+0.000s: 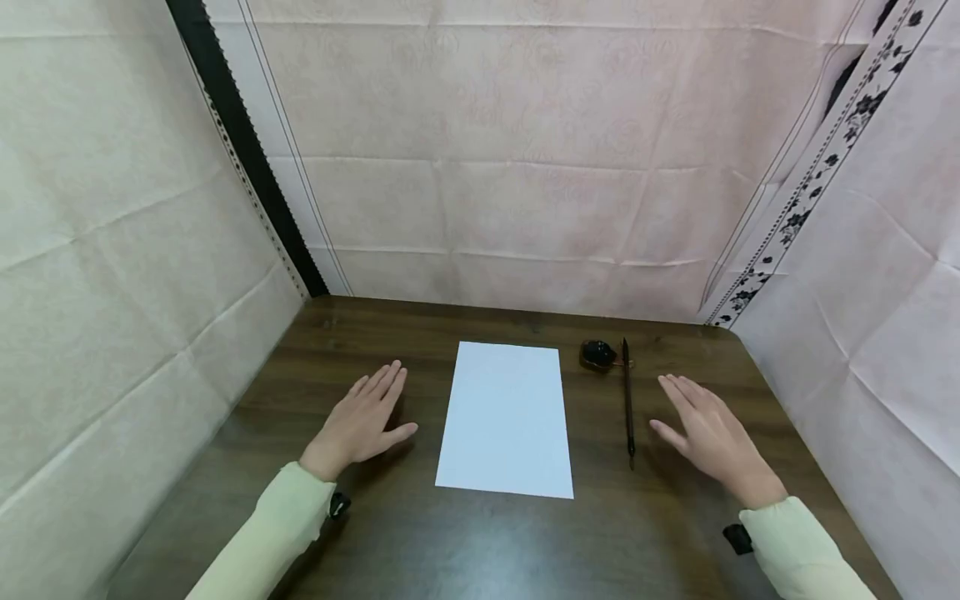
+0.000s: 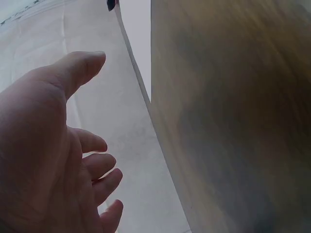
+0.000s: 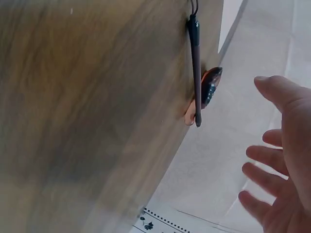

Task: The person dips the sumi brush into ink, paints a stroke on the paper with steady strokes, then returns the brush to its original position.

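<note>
Both hands are held out flat over the wooden table, fingers straight and holding nothing. My left hand (image 1: pixel 363 420) is left of a blank white sheet of paper (image 1: pixel 506 421), its thumb pointing toward the paper. On the other side, my right hand (image 1: pixel 708 429) is to the right of a slim dark stick (image 1: pixel 627 400), shaped like a writing brush, with its thumb nearest it. The stick's far end crosses a copper-coloured tab (image 3: pixel 189 114) on a small glossy black piece (image 1: pixel 598 355). In the right wrist view, a thin loop shows at the stick's black end.
The brown wooden table (image 1: pixel 502 550) has rounded far corners. Pale creased cloth (image 1: pixel 487 192) hangs behind it and along both sides, with a black-flowered border (image 1: pixel 813 192) at the right. A dark strip (image 1: pixel 251 150) runs down the left corner. Each wrist wears a small black device.
</note>
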Available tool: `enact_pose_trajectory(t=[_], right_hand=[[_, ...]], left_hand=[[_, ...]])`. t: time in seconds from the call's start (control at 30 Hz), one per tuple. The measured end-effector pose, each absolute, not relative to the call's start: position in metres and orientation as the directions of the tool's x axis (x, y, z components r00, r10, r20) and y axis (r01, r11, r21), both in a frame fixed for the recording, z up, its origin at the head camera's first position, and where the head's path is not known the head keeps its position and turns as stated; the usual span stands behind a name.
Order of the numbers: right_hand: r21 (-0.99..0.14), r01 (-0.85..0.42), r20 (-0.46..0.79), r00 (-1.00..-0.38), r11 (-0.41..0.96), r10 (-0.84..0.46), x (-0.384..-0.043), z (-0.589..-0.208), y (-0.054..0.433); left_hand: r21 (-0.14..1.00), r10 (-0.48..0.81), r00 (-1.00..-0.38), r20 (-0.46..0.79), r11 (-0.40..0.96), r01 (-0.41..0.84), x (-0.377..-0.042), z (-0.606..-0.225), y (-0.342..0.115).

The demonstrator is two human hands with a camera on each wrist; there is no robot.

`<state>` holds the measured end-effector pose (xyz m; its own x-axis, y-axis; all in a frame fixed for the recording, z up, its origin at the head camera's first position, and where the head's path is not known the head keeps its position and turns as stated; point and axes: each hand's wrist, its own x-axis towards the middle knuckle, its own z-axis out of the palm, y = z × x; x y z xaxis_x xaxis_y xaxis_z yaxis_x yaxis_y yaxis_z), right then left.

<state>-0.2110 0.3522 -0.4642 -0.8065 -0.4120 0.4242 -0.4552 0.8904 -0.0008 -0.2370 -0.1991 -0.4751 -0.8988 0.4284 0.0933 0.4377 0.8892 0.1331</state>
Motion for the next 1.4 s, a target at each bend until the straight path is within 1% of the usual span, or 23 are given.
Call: enact_pose_trajectory(t=[0.1, 0.17, 0.43, 0.73, 1.0, 1.23, 1.4], right_hand=[[0.038, -0.530, 0.494, -0.727, 0.847, -0.478, -0.218, -0.464, 0.353], [0.040, -0.552, 0.501, -0.710, 0.833, -0.495, -0.221, -0.463, 0.353], [0.023, -0.568, 0.436, -0.735, 0.823, -0.519, -0.231, -0.458, 0.350], [0.033, -0.579, 0.291, -0.774, 0.814, -0.562, -0.246, -0.456, 0.347], [0.092, -0.644, 0.269, -0.719, 0.760, -0.641, -0.264, -0.463, 0.348], [0.144, -0.659, 0.239, -0.701, 0.738, -0.672, -0.274, -0.468, 0.347], [0.182, -0.682, 0.238, -0.668, 0.708, -0.705, -0.281, -0.472, 0.349]], left_hand=[[0.146, 0.455, -0.886, 0.088, 0.874, 0.464, -0.239, -0.474, -0.193], [0.149, 0.473, -0.878, 0.077, 0.865, 0.479, -0.240, -0.475, -0.189], [0.152, 0.523, -0.852, 0.008, 0.841, 0.518, -0.242, -0.476, -0.173], [0.171, 0.562, -0.825, -0.051, 0.819, 0.547, -0.248, -0.478, -0.157], [0.156, 0.581, -0.809, -0.090, 0.810, 0.565, -0.251, -0.476, -0.146], [0.172, 0.584, -0.803, -0.119, 0.809, 0.562, -0.253, -0.478, -0.137], [0.170, 0.581, -0.802, -0.139, 0.812, 0.558, -0.256, -0.484, -0.133]])
